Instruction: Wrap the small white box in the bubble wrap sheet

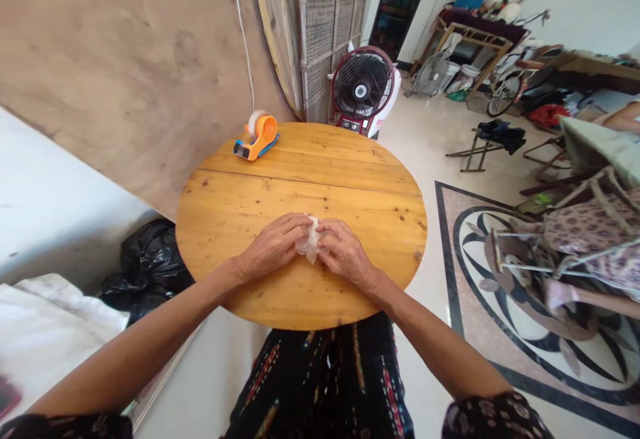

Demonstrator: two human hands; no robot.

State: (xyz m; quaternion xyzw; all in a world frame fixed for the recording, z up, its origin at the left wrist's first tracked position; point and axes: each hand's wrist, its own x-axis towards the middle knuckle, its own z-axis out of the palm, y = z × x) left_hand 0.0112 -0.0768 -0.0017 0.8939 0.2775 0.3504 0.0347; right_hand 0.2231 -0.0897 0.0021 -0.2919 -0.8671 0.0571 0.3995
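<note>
Over the middle of the round wooden table [300, 302], a small crumpled piece of clear, whitish plastic [311, 250], perhaps a little bag, sits between my two hands. My left hand [275, 244] has its fingers bent over the plastic's left side. From the right, my right hand [345, 252] pinches it between thumb and fingers. What the plastic contains, if anything, is too small and covered to tell. Farther back on the table, apart from both hands, stands an orange and blue tape dispenser [259, 142] with a roll of tape.
Behind the table stands a dark red fan [363, 89]. A wooden board [125, 59] leans at the left, above black plastic bags [155, 256]. To the right are a folding stool [477, 149] and another person's foot [560, 294] near a patterned bag [575, 229].
</note>
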